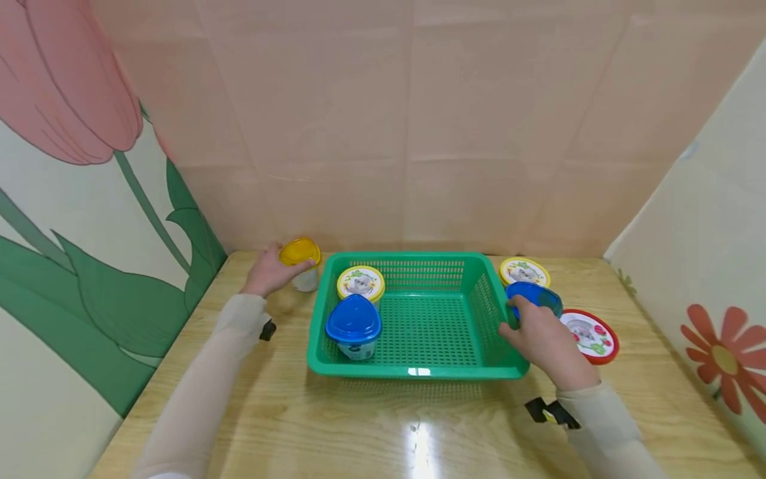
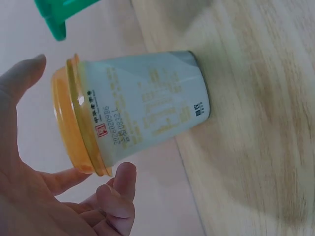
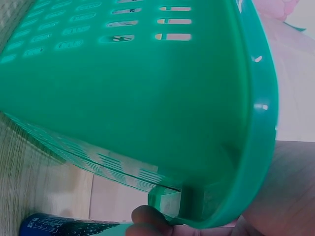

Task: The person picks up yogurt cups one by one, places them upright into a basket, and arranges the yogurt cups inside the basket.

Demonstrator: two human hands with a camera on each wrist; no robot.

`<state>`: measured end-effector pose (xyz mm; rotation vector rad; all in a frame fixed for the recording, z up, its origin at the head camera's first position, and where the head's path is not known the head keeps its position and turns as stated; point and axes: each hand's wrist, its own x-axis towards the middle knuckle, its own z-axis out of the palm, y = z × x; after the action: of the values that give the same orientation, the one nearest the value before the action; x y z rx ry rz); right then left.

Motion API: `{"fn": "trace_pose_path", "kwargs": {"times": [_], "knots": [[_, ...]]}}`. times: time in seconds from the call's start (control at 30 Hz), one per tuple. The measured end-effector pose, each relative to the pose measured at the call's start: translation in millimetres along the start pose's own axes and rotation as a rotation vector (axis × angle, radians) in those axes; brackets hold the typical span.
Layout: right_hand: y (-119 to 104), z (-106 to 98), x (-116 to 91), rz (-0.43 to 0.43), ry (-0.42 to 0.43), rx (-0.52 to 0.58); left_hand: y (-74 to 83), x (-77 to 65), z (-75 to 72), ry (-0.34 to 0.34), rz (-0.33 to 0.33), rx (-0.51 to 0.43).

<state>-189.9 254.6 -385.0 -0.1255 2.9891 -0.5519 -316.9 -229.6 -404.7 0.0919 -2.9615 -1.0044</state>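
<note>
At the basket's left, my left hand spreads around a cup with a yellow lid. The white cup stands upright on the table. In the left wrist view the thumb is apart from the lid, and a finger below is close to its rim. My right hand reaches over a blue-lidded container just outside the basket's right side, fingertips at the lid. In the right wrist view the dark blue container shows at the bottom; the green basket hides most of that hand.
The green basket stands mid-table, holding a blue-lidded tub and a yellow-rimmed tub at its left. On the right are another yellow-rimmed tub and a red-rimmed one. Papered walls close off the back and sides.
</note>
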Motion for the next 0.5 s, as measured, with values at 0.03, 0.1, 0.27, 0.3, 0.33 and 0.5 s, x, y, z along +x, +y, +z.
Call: {"fn": "trace_pose_path", "kwargs": {"times": [0.03,0.1,0.27,0.3,0.33,0.5], "knots": [[0.2,-0.1,0.5,-0.002,0.002,-0.003,-0.1,-0.3,0.5,0.0,-0.005,-0.002],[0.4,0.1,1.1,-0.004,0.008,-0.011,-0.3,-0.8,1.6,0.001,-0.008,0.0],[0.4,0.8,1.3,-0.004,0.012,-0.016,-1.6,1.1,6.5,0.023,-0.016,0.007],[0.2,1.1,1.3,-0.005,0.011,-0.015,-2.1,2.1,7.8,0.028,-0.02,0.005],[0.1,1.1,1.2,-0.005,0.01,-0.013,-2.8,3.0,9.3,0.032,-0.025,0.005],[0.4,0.1,0.7,-0.005,-0.005,-0.006,-6.2,8.1,17.5,0.053,-0.048,0.01]]}}
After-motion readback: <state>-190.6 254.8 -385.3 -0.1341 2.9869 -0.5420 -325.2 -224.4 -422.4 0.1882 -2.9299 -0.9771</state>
